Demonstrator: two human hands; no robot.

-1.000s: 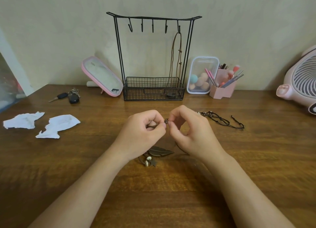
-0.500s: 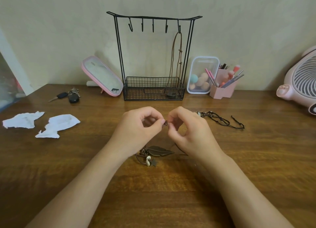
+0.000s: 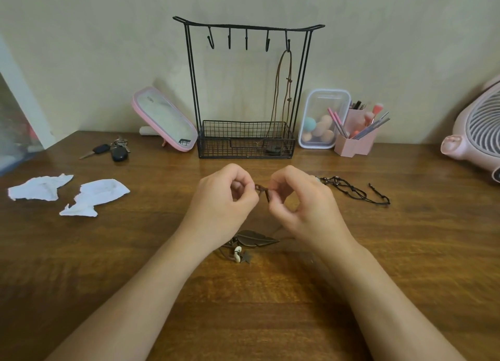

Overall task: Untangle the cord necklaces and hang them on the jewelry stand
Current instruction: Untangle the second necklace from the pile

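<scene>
Both hands frame centre: left hand [image 3: 221, 198] and right hand [image 3: 303, 201] fingertips pinching brown cord knot [image 3: 263, 190]. Leaf pendant [image 3: 254, 238] on table below. Black necklace [image 3: 354, 191] right. Jewelry stand [image 3: 246, 89] upper centre, one necklace hung [image 3: 282, 89].

Both bare forearms reach in from the near side and converge toward the middle, in front of the jewelry stand [image 3: 230, 144] and just short of its basket. The left hand [image 3: 221, 203] and right hand [image 3: 305, 203] face each other, backs up and nearly touching. Each pinches the brown cord [image 3: 262, 191] between thumb and forefinger, and the remaining fingers [image 3: 282, 213] curl loosely toward the palms.
</scene>
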